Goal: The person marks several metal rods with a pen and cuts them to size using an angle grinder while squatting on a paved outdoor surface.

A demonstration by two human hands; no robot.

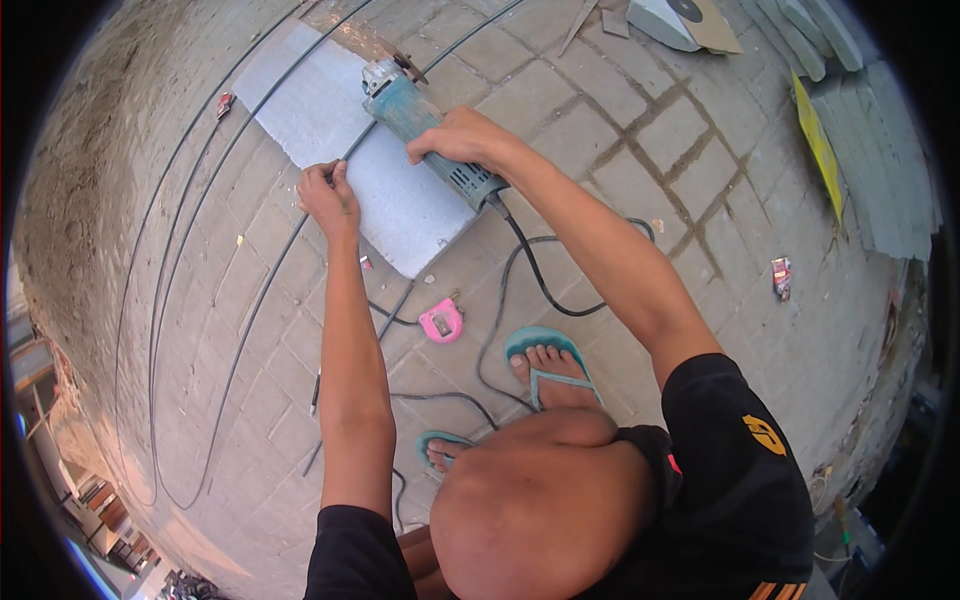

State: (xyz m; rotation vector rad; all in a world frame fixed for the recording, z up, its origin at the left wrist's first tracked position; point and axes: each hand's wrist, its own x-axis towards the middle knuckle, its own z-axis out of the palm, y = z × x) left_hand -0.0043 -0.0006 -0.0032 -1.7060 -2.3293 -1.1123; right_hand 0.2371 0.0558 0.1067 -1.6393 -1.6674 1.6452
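Observation:
My right hand (462, 138) is wrapped round the body of a teal angle grinder (400, 106), with its cutting disc (408, 68) at the far end, by a thin dark metal rod (358, 141). The rod slants across a pale grey slab (400, 212) lying on the paving and passes beneath the grinder. At the slab's left edge, my left hand (329, 200) is closed on the rod with fingers and thumb. Whether the disc touches the rod cannot be made out. A faint orange tint shows beside the disc.
More long rods (213, 178) curve along the left. The grinder's black cable (527, 262) loops toward my sandalled feet, near a pink tape measure (441, 320). Grey slabs (868, 165) and a yellow strip (818, 145) stand at right. Small wrappers (781, 278) litter the paving.

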